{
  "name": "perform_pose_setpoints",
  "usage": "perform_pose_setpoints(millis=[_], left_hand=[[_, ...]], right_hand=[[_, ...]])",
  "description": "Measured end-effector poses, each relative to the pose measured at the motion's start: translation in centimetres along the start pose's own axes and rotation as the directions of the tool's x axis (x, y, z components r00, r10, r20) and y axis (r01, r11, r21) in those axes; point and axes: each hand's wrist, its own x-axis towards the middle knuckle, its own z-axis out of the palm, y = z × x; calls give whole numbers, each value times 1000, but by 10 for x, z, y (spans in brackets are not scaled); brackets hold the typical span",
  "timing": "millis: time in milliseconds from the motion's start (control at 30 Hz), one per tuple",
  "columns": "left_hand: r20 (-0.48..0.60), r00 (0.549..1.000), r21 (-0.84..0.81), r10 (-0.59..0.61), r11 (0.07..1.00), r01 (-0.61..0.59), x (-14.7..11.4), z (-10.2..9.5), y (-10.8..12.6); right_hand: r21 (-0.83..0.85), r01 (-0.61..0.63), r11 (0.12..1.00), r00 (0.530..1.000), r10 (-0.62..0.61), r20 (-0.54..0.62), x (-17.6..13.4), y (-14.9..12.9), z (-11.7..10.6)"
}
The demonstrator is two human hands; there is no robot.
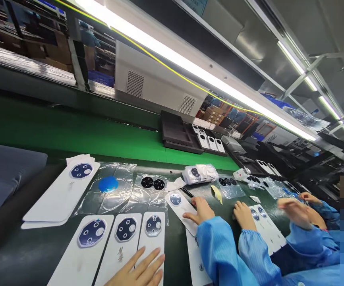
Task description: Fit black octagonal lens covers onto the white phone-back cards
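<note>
My left hand is spread flat with nothing gripped, over the lower part of a white phone back panel with a dark blue camera patch. Two similar panels, a middle one and a left one, lie beside it. My right hand, in a blue sleeve, has thumb and fingers apart at the right edge of a tilted white panel. I cannot tell whether its fingertips press on it. Under that panel's lower end another white sheet shows partly. A stack of panels lies at the left.
Clear film with a blue disc, a bag of black camera rings and a wrapped bundle lie behind the panels. Dark trays stand farther back. At the right are a co-worker's hand and other hands.
</note>
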Motion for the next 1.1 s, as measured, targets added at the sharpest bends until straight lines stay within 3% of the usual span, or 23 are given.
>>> perform_pose_setpoints(millis=[133, 233, 333, 433, 533, 700, 833, 933, 1000, 1100], left_hand=[[150, 985, -50, 80, 996, -73, 33, -3, 1], [279, 959, -37, 57, 998, -49, 36, 0, 4], [316, 948, -28, 39, 999, -32, 32, 3, 7], [243, 970, -19, 8, 1000, -4, 26, 6, 6], [115, 993, -12, -40, 999, 42, 17, 9, 5], [-73, 990, -16, -120, 993, 119, 4, 18, 6], [-109, 969, -56, -223, 974, 218, 3, 18, 9], [-67, 979, -35, -192, 981, 190, 11, 16, 7], [-29, 992, -9, -124, 992, 124, 18, 17, 6], [6, 998, -6, -62, 998, 62, 23, 20, 4]], right_hand=[[-7, -83, 997, 989, 83, 120, 19, -16, -1], [40, -107, 993, 981, 99, 164, 25, -14, -2], [154, -93, 984, 985, 68, 157, 25, -2, -2], [327, -62, 943, 996, 38, 80, 14, 11, 0], [542, -20, 840, 999, 37, -20, -14, 17, 12], [812, 37, 582, 999, 9, -52, -65, 4, 57], [855, 24, 517, 997, 49, -57, -77, -1, 88], [822, 37, 568, 995, 54, -82, -76, 0, 96], [692, 44, 721, 994, 35, -100, -77, 0, 93], [298, 15, 954, 996, 12, -89, -80, -1, 78]])
